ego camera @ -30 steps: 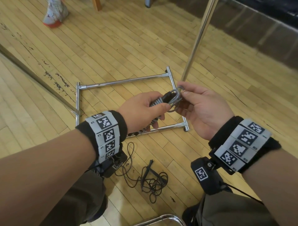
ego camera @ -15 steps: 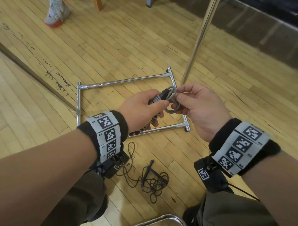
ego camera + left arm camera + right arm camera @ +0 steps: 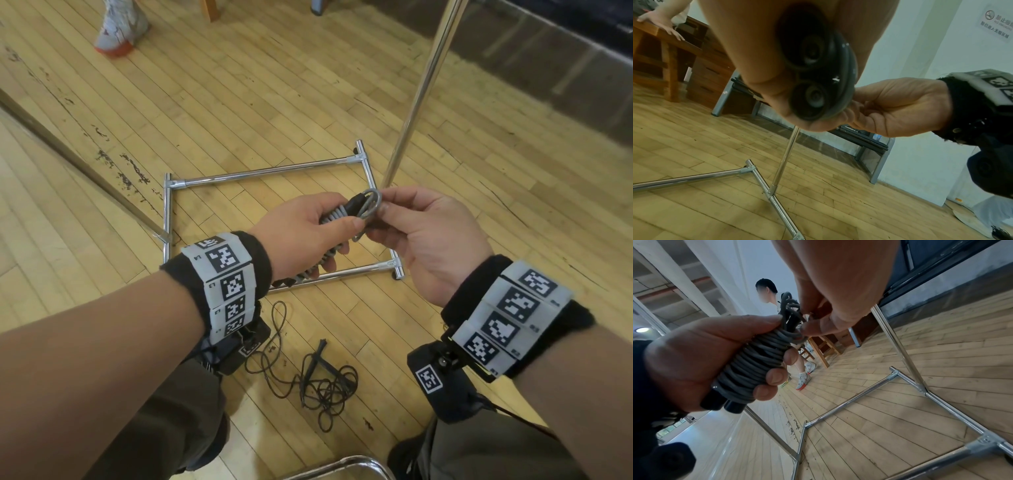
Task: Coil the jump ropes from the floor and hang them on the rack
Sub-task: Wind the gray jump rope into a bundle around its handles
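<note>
Grey cord is wound tight round both handles of the jump rope (image 3: pixel 337 219), and your left hand (image 3: pixel 305 229) has the bundle in a full fist grip: thumb on top, fingers curled underneath, black handle ends poking out below the palm in the right wrist view.

What has changed over the last second: your right hand (image 3: pixel 421 236) has worked the last loop (image 3: pixel 370 205) from a loose ring hanging off the end of the bundle to a tighter one sitting up against the handle tips. That hand pinches the loop between thumb and fingers; it is not wrapped round the bundle itself. The bundle has barely moved, held chest-side of the rack base (image 3: pixel 267 174) and just beside the upright pole (image 3: pixel 424 85).

Meaning, as I read it: coiling of this rope is near done, you're at the tuck or lock of the tail. Whether the tail is already through the loop I can't tell, your fingers cover it.

Next is probably cinch, then lift to the rack's hanging bar, which is out of frame above.

Second rope (image 3: pixel 322 380), the thin black one, lies in a loose tangle on the floor (image 3: pixel 239 102) between your knees, untouched. So roughly half the job remains.

Risk: let go of the pinch before it's locked and the outer turns will likely spring off.
</note>
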{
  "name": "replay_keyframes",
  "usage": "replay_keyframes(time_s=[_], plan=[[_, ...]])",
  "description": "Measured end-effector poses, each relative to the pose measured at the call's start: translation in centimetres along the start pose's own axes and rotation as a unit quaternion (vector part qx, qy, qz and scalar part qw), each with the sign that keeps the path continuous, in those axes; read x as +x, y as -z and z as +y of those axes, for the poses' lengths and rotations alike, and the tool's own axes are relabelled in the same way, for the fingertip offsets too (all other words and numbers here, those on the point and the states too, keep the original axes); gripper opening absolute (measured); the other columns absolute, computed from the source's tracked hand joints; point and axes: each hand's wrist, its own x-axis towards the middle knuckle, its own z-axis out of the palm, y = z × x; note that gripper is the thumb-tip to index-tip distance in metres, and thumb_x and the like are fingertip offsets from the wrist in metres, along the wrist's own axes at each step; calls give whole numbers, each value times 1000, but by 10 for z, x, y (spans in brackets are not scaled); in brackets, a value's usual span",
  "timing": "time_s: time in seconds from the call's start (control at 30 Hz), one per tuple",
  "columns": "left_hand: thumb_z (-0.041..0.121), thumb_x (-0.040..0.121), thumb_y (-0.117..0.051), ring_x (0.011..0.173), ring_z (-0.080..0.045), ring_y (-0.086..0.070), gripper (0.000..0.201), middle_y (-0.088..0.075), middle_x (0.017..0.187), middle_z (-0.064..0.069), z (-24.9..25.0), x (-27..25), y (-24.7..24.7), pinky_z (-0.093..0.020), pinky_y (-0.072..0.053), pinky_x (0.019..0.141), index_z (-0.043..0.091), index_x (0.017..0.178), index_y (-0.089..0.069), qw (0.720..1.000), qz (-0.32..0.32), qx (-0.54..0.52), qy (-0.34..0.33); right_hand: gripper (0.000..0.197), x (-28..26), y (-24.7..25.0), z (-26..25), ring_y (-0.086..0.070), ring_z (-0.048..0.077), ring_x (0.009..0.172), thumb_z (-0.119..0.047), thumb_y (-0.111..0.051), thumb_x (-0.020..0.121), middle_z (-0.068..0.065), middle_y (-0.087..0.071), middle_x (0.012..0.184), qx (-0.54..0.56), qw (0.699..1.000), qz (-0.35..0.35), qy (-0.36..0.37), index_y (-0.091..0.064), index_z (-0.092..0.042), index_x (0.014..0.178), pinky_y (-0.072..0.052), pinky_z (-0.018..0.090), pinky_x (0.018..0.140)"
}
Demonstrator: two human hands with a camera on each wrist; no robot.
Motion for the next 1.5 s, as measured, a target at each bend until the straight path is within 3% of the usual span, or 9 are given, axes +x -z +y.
replay_keyframes(time_s=[0.17, 0.37, 0.5, 0.6, 0.77, 0.9, 1.17, 1.4, 1.5], plan=[[38, 106, -60, 67, -16, -74, 17, -76, 88, -4, 2, -1, 1, -31, -61, 55, 23, 113, -67, 999, -3, 32, 7, 15, -1, -1, -1, -75, 33, 101, 5, -66, 94, 20, -77, 105, 6, 1000, -7, 6, -74, 1, 105, -61, 42, 90], [42, 106, -60, 63, -14, -74, 13, -77, 87, -2, 5, -2, 3, -23, -55, 50, 30, 106, -66, 999, 4, 50, 12, 16, -5, -1, -4, -77, 23, 99, 0, -67, 95, 10, -80, 100, -42, 999, -8, 29, -78, -7, 103, -62, 33, 86], [42, 106, -60, 62, -14, -73, 12, -75, 85, -1, 4, -2, 2, -23, -53, 48, 31, 104, -66, 999, 10, 34, 8, 16, -4, -2, -7, -76, 27, 95, -1, -68, 94, 10, -79, 99, -84, 995, 11, 55, -76, -7, 105, -62, 31, 79], [41, 106, -59, 65, -18, -75, 13, -75, 88, -5, 2, -2, 2, -30, -59, 53, 31, 109, -66, 999, 27, 17, 5, 13, -4, -1, -8, -74, 35, 97, 0, -67, 94, 17, -77, 102, -77, 995, 14, 61, -72, -5, 106, -63, 36, 78], [37, 107, -60, 62, -19, -73, 11, -75, 85, -6, 3, -1, 0, -31, -58, 52, 28, 106, -67, 998, 44, -40, 4, 24, -8, -2, -7, -72, 37, 109, 1, -64, 95, 19, -76, 112, -16, 999, -28, 25, -72, -3, 117, -58, 49, 96], [36, 107, -59, 64, -22, -72, 13, -74, 86, -8, 4, 0, 1, -31, -57, 52, 25, 106, -66, 997, 45, -62, 6, 28, -9, -2, -7, -70, 43, 109, 0, -66, 93, 25, -73, 114, 17, 999, -41, 17, -71, -3, 121, -59, 50, 95], [38, 107, -60, 64, -23, -73, 12, -74, 83, -6, 3, 1, -1, -31, -57, 52, 27, 106, -67, 997, 29, -75, 5, 20, -4, -5, -3, -73, 24, 80, 4, -74, 88, 20, -75, 99, -102, 985, 25, 134, -71, -9, 103, -63, 38, 77], [49, 108, -51, 63, -24, -72, 29, -73, 83, -6, 4, 2, 2, -31, -55, 50, 24, 108, -66, 995, 2, -95, 2, 19, -4, -6, -3, -73, 36, 89, 8, -71, 88, 28, -72, 103, -43, 989, 19, 141, -72, -6, 101, -62, 47, 85], [50, 107, -50, 62, -26, -70, 31, -73, 81, -8, 2, 2, 1, -33, -56, 52, 25, 109, -67, 991, -7, -134, 8, 19, -4, -8, -4, -72, 35, 89, 9, -69, 89, 30, -71, 107, -16, 992, 1, 128, -70, -7, 98, -60, 48, 87]])
